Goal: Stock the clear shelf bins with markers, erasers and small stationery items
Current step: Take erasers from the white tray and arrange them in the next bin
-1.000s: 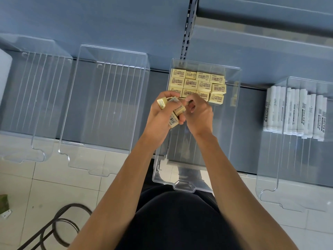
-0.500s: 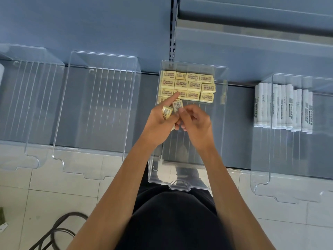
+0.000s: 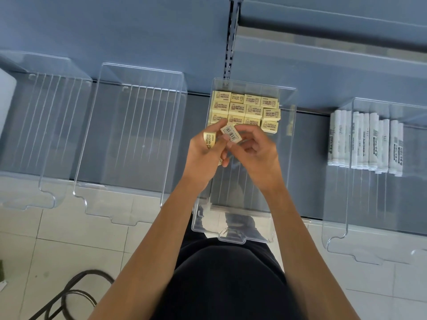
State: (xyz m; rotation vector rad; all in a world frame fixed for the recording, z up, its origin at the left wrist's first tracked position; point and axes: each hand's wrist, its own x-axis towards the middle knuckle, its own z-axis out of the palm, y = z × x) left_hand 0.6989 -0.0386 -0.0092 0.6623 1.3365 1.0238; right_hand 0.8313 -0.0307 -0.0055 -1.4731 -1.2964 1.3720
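Right hand (image 3: pixel 257 156) pinches barcode eraser (image 3: pixel 231 134) | left hand (image 3: pixel 204 159) grips yellow eraser (image 3: pixel 209 141) | over bin (image 3: pixel 245 199)

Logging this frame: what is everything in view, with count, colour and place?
clear bins: four, transparent, side by side on the shelf
stocked erasers: about a dozen, pale yellow, at the back of the third bin from the left
markers: a dozen or so, white, lying in the rightmost bin
shelf: one, blue-grey, under the bins
floor tiles: off-white, below the shelf edge
looped cable: one, black, on the floor at lower left
left hand: one, over the third bin, holds a yellow eraser
right hand: one, beside it, pinches a barcode eraser
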